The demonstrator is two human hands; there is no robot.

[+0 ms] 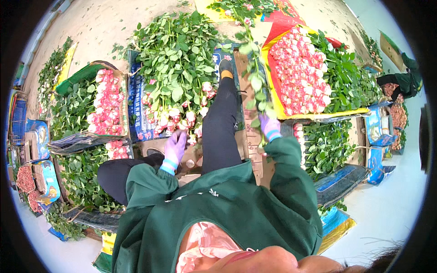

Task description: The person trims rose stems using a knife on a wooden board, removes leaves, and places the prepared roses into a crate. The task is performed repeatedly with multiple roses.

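Note:
My right hand (pixel 269 127), in a purple glove with a striped cuff, is closed around a leafy rose stem (pixel 256 82). The stem runs away from me over a wooden board (pixel 253 141) that bears marks. Below that hand, the stem's lower end is partly hidden by the green sleeve. My left hand (pixel 175 149), gloved alike, has its fingers bent at the near edge of a heap of pink-and-white roses (pixel 174 114). Whether those fingers grip a bloom cannot be made out. Leafy stems (pixel 177 44) of this heap point away from me, on a blue printed sheet (pixel 136 102).
To the right, a large rose bundle (pixel 300 71) lies on a yellow-and-red wrapper (pixel 273 88). More bundled roses (pixel 106 102) stand at left. My outstretched leg (pixel 222 126) lies between heap and board. Another person (pixel 409 76) is at far right.

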